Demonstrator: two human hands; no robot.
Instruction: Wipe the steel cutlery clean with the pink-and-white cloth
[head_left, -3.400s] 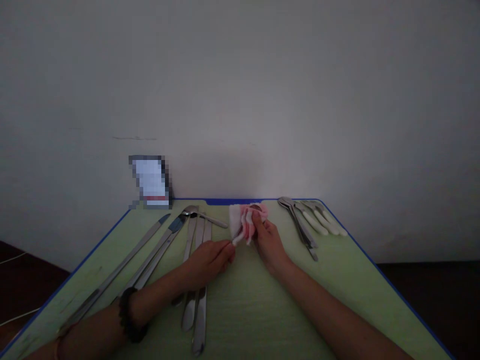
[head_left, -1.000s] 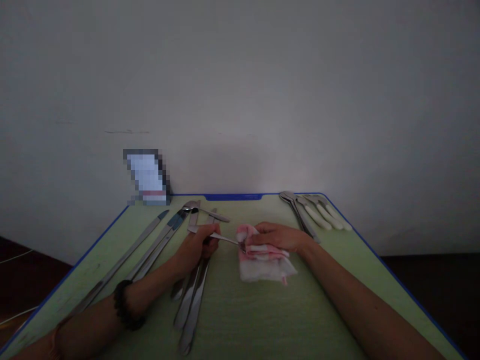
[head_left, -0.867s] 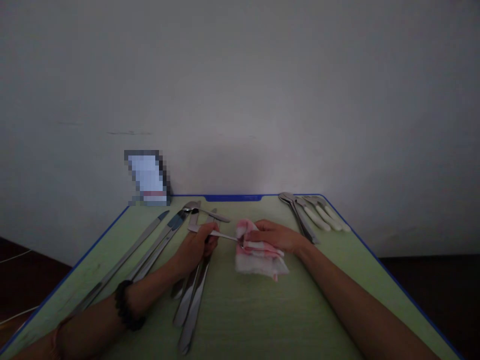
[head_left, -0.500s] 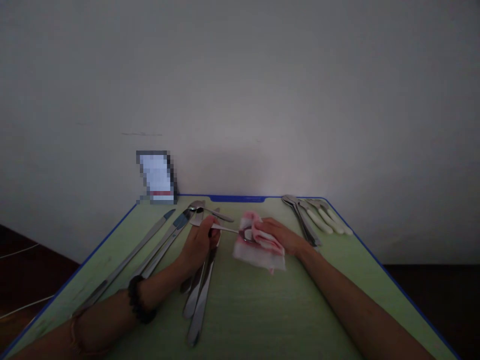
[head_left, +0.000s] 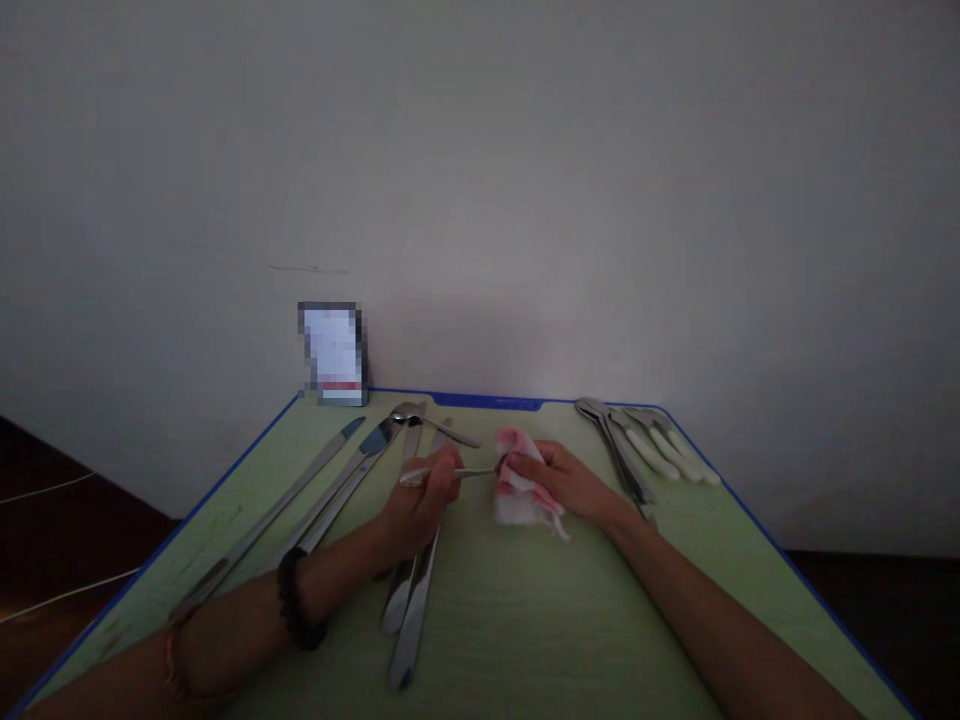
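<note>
Cloth (head_left: 520, 492) has folded over the spoon's (head_left: 475, 471) bowl (right grip (head_left: 568, 482) pinching it); left grip (head_left: 421, 502) clamps the handle (head_left: 414, 478).

Dimly lit grey wall (head_left: 480, 180) behind a blue-edged green table (head_left: 525, 620); dark floor (head_left: 60, 535) below.

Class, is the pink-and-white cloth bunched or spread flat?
Bunched: the right hand pinches the cloth against the utensil, lower edge hanging loose.

At twelve o'clock you have a soft pink-and-white fabric cloth (head_left: 521, 502) and a slim silver metal spoon (head_left: 475, 472); at one, metal forks with curved white handles (head_left: 651, 454); beneath, a pale-green, blue-edged rectangular tabletop (head_left: 555, 620).
</note>
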